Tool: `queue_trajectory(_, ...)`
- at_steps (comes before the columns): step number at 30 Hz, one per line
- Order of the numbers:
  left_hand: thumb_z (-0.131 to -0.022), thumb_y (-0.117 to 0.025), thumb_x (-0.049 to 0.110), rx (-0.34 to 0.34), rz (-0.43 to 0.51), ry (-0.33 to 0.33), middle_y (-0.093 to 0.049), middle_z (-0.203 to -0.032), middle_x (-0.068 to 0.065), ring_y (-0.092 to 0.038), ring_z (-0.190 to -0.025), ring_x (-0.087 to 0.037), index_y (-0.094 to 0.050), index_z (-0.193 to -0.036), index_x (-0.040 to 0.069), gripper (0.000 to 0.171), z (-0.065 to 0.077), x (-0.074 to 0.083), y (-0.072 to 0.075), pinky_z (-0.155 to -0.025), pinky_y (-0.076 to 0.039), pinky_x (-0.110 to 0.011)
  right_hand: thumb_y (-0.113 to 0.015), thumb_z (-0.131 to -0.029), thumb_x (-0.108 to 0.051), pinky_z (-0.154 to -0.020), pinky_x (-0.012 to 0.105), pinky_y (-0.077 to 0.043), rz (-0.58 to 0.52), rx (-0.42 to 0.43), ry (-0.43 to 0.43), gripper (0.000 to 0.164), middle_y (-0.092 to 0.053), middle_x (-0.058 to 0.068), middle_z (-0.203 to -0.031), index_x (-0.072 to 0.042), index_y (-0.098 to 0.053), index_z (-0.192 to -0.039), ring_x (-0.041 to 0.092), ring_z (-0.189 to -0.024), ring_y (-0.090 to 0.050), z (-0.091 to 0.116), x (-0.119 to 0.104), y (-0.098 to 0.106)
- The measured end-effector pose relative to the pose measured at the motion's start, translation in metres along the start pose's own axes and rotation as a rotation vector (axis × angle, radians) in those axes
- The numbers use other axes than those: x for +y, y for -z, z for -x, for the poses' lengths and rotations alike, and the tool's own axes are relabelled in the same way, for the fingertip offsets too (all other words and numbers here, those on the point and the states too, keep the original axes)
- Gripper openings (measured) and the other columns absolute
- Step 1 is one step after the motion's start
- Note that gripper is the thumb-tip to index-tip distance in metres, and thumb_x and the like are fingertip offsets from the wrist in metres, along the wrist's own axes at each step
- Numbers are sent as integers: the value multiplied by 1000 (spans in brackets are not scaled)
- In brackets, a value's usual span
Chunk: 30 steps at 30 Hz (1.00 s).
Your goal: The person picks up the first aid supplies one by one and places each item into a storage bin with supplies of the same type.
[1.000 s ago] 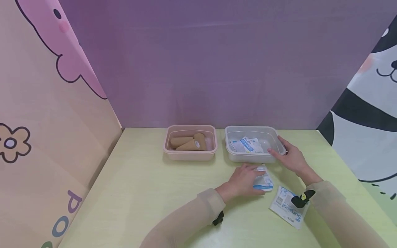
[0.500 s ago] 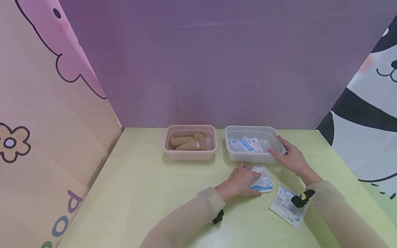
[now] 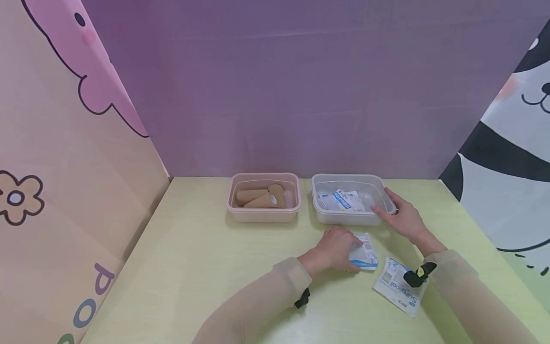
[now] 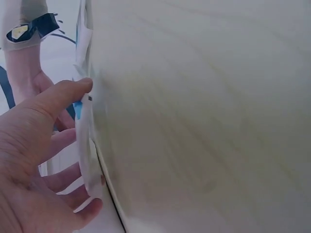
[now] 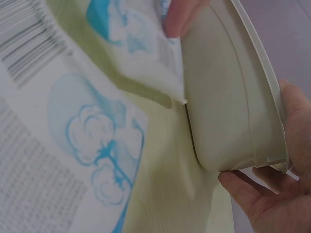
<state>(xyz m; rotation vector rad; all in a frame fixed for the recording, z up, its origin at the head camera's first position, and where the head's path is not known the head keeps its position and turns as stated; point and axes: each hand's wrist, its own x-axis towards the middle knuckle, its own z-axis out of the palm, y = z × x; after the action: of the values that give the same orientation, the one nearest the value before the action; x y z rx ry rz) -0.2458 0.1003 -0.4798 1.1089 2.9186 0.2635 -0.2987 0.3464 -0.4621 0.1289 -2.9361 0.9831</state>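
My left hand (image 3: 337, 248) holds a flat white packet (image 3: 365, 255) with a blue edge, in front of the pale grey bin. In the left wrist view the packet (image 4: 85, 145) appears nearly edge-on, between thumb and fingers. My right hand (image 3: 406, 220) grips the right end of the grey plastic bin (image 3: 343, 219); in the right wrist view its fingers are at the bin's corner (image 5: 233, 121). White and blue packets (image 3: 343, 200) lie inside that bin. Near my right wrist, another packet (image 3: 399, 286) marked "Surgical" lies flat on the table.
A pink bin (image 3: 264, 216) with several brown rolls (image 3: 266, 199) stands left of the grey one. Both are near the table's (image 3: 193, 267) back edge, before a purple wall (image 3: 275, 95). Printed panels (image 3: 64, 143) flank the table.
The packet at my left hand has shifted slightly toward me, and the hand has drawn a little left. My right hand and both bins have stayed put.
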Motion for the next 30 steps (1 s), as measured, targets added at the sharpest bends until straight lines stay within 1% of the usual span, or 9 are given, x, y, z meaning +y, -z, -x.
queue_trajectory(2,-80,-88,61,31,-4,-18,-72,-134,17,-60,-122,-6,-72,-136,37,64,0,-1,3,-102,-45,-25,-59,-105,-57,-113,75,-38,0,-5,1,98,-28,41,-165,-3,-10,-170,65,-147,-34,0,0,1)
queue_trajectory(5,-79,-88,60,80,2,-53,-72,-135,14,-61,-126,-7,-73,-136,34,64,1,-2,12,-108,-45,-25,-59,-105,-58,-112,75,-39,-1,-4,6,98,-28,42,-165,-3,-10,-170,65,-147,-35,0,-1,1)
queue_trajectory(10,-80,-88,59,124,20,-107,-69,-143,7,-60,-134,-10,-72,-139,31,67,1,-6,27,-117,-42,-23,-60,-104,-58,-110,74,-41,-8,-3,3,99,-29,41,-165,-4,-9,-170,65,-146,-36,0,-3,2)
queue_trajectory(14,-81,-86,59,148,39,-124,-65,-150,5,-57,-142,-12,-70,-141,30,68,1,-10,34,-124,-38,-29,-61,-105,-56,-109,73,-43,-2,-1,1,99,-30,43,-163,-1,-11,-170,66,-145,-37,1,-4,1)
queue_trajectory(17,-81,-85,60,187,43,-124,-65,-151,5,-57,-142,-13,-70,-141,31,69,2,-14,39,-123,-40,-29,-61,-105,-54,-108,72,-44,1,1,6,97,-31,43,-162,0,-12,-169,67,-144,-38,2,-4,1)
queue_trajectory(20,-79,-86,60,243,42,-117,-66,-149,5,-59,-137,-13,-71,-141,32,69,2,-18,43,-115,-44,-26,-61,-106,-50,-108,72,-44,-6,5,19,93,-32,43,-162,0,-13,-169,66,-142,-40,1,-2,0)
queue_trajectory(22,-79,-87,59,273,44,-105,-66,-149,5,-59,-136,-14,-71,-141,32,69,2,-21,46,-114,-44,-27,-61,-107,-47,-108,71,-44,-8,7,27,91,-32,43,-162,0,-14,-169,66,-142,-41,1,-1,0)
queue_trajectory(26,-81,-87,57,295,54,-74,-65,-150,1,-59,-137,-17,-70,-142,30,69,0,-27,51,-117,-44,-30,-59,-108,-48,-109,72,-43,-4,1,22,90,-32,43,-163,-1,-13,-169,66,-143,-39,1,0,0)
queue_trajectory(30,-83,-85,58,305,53,-38,-64,-152,-1,-58,-141,-20,-70,-142,29,68,-6,-38,55,-121,-42,-35,-59,-107,-51,-111,74,-41,5,2,16,92,-31,43,-163,-1,-13,-169,66,-144,-37,0,0,0)
